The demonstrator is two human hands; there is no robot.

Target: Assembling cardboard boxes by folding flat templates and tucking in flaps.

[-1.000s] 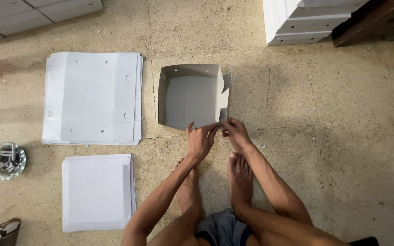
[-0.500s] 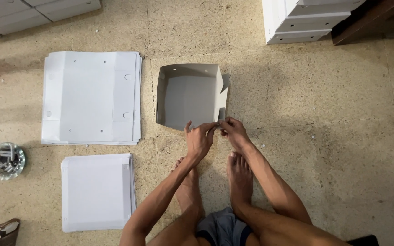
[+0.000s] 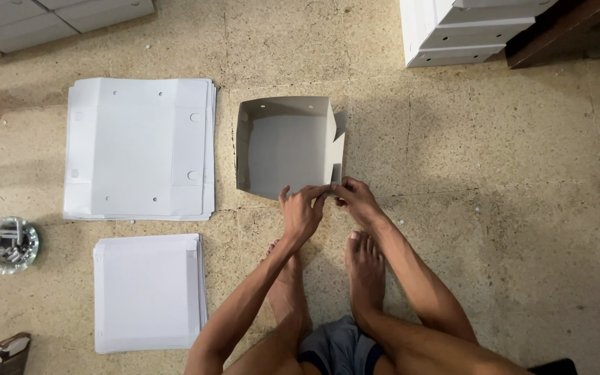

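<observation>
A half-folded white cardboard box stands on the floor in front of my bare feet, its walls raised and its right side still loose. My left hand pinches the near wall at its right end. My right hand presses the near right corner flap, fingers touching those of the left hand. Both hands grip the cardboard at that corner.
A stack of flat unfolded box blanks lies to the left, a stack of smaller white sheets below it. A glass ashtray sits at far left. Finished white boxes are piled at the top right, more boxes at the top left.
Both hands stay at the box's near right corner; fingers have closed slightly tighter on the flap. The box has barely shifted.
</observation>
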